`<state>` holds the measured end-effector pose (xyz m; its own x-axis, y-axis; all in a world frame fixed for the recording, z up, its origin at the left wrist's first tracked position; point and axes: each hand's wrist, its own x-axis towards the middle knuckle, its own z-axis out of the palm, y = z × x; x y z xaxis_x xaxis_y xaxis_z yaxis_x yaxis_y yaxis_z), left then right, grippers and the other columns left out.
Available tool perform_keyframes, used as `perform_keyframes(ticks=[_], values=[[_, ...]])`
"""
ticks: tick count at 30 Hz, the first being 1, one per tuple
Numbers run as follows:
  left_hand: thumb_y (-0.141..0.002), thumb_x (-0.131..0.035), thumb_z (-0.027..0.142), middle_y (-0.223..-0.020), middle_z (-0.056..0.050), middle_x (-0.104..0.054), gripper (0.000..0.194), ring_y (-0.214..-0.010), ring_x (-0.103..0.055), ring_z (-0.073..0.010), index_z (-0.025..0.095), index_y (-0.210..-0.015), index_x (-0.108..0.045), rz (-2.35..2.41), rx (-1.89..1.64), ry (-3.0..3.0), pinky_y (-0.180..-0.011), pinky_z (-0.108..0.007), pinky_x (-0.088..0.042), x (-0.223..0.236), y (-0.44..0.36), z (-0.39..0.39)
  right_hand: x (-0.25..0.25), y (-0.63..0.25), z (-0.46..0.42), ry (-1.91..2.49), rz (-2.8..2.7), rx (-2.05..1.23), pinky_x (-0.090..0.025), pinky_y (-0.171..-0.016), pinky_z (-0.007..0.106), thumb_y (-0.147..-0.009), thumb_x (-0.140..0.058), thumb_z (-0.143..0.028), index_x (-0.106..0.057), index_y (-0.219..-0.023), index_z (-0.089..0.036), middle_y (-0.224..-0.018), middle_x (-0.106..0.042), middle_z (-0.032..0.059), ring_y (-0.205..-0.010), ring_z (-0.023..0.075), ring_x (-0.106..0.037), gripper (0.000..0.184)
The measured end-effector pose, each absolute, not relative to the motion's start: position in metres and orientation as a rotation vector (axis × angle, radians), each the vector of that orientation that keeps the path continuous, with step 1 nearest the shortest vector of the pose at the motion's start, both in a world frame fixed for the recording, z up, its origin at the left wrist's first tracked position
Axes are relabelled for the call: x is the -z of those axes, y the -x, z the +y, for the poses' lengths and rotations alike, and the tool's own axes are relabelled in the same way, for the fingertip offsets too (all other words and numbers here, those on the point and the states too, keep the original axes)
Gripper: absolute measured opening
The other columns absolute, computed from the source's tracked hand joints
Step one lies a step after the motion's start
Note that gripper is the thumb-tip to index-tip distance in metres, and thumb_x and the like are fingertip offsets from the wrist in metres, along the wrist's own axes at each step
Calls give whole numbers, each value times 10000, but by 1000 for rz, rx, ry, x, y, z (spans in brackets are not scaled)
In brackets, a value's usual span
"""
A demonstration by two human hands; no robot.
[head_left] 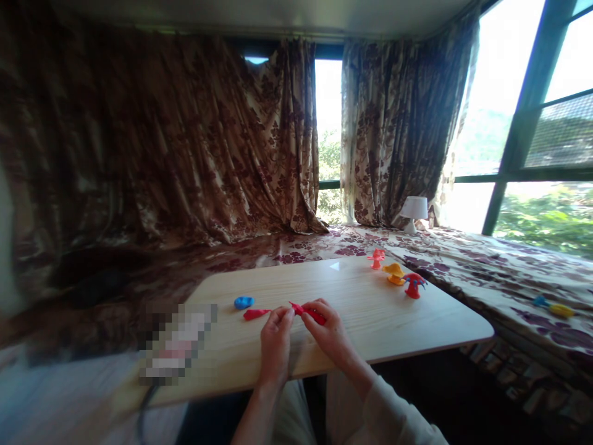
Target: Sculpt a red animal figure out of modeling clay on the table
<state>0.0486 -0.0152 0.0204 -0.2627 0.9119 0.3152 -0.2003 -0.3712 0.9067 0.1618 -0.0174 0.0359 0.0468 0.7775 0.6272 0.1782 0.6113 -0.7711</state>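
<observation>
My left hand [277, 337] and my right hand [327, 327] are close together over the near part of the table, both with fingers pinched. Between them is a soft red piece that looks like modelling clay [296, 308], its pointed end by my left fingertips. My right fingers wrap round the rest of it, partly hiding it. Another red clay piece [256, 314], tapered, shows just left of my left hand; whether it touches the fingers I cannot tell. Behind it lies a rounded blue lump [243, 302] on the table.
The pale wooden table [370, 334] bears a pink figure [377, 259], a yellow one [393, 273] and a red one with blue bits [414, 285] at the far right. A pixelated object [178, 343] with a cable lies left. A white lamp [414, 208] stands behind.
</observation>
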Motion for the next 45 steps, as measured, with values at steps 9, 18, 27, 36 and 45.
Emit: perform_keyframes(ticks=[9,18,27,36,45], values=[[-707,-617,387,-822,-33,-662,260,-805,-593,-163,153,-817,-646,958,-1773,-1079,-742,-277,-441,-20,-48,-16,-35,-163,-19,867,-1494,-570,-466,-641,260,-767,-586,-212,-676,-766,-174,-737,-601,26,-686,155,-580,98],[-691,-642,325,-806,-6,-652,203,-812,-598,-149,180,-824,-592,1000,-1830,-1162,-759,-261,-449,-27,-51,-21,-35,-163,-18,883,-1474,-528,-464,-618,251,-753,-600,-221,-683,-742,-180,-711,-604,19,-666,151,-581,94],[-673,-657,314,-803,-10,-676,188,-801,-620,-156,182,-798,-609,1012,-1797,-1157,-752,-268,-470,-30,-52,-22,-35,-163,-19,865,-1494,-544,-472,-650,257,-774,-597,-246,-676,-750,-186,-730,-607,24,-690,152,-583,102],[-682,-659,325,-784,-9,-674,194,-788,-618,-153,176,-796,-607,1023,-1804,-1157,-738,-264,-473,-28,-52,-21,-33,-163,-17,854,-1509,-540,-471,-655,260,-778,-592,-219,-672,-766,-171,-739,-601,27,-702,153,-584,94],[-661,-669,336,-755,-18,-690,199,-762,-631,-168,172,-767,-627,1089,-1822,-1132,-739,-278,-480,-29,-53,-23,-31,-163,-16,856,-1514,-522,-473,-643,257,-775,-597,-236,-681,-767,-177,-734,-609,27,-686,149,-580,103]])
